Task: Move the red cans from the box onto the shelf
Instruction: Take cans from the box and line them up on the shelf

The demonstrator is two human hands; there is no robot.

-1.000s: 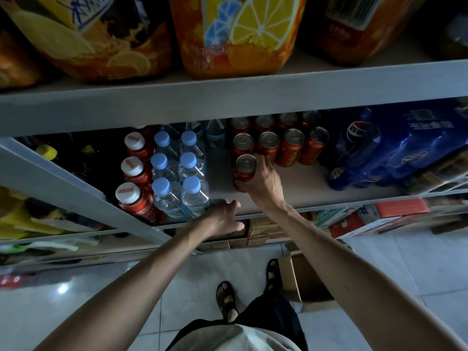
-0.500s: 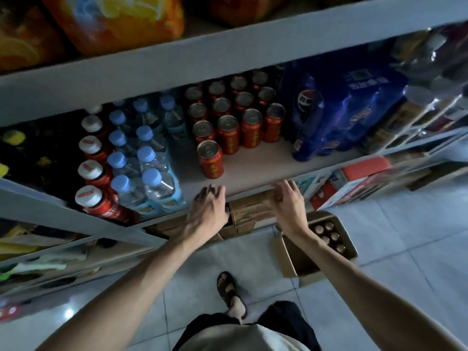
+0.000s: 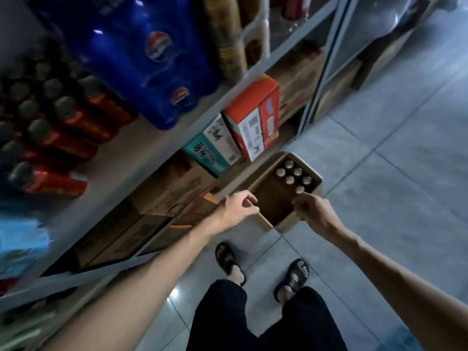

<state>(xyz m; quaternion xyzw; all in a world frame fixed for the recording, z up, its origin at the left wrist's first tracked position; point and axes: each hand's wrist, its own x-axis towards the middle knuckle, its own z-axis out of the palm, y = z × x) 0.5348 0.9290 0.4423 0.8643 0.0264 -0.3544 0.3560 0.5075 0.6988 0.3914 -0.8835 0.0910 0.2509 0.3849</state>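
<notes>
An open cardboard box (image 3: 316,191) stands on the tiled floor with several cans (image 3: 293,176) upright at its far end, only their silver tops showing. My left hand (image 3: 234,210) hovers over the box's near left side, fingers loosely curled and holding nothing. My right hand (image 3: 312,209) hangs over the box's right edge just short of the nearest can top, fingers curled loosely, empty. Rows of red cans (image 3: 63,127) stand on the grey shelf (image 3: 141,145) at the left, blurred.
A blue shrink-wrapped cola pack (image 3: 141,62) sits on the shelf right of the red cans. Cartons (image 3: 253,122) and flat brown boxes (image 3: 162,198) fill the lowest shelf beside the open box. My sandalled feet (image 3: 263,264) stand on the tiled floor (image 3: 392,186).
My right hand let go of a red can on the shelf. Both hands dropped from the shelf edge down to the box, and my view swung down and right.
</notes>
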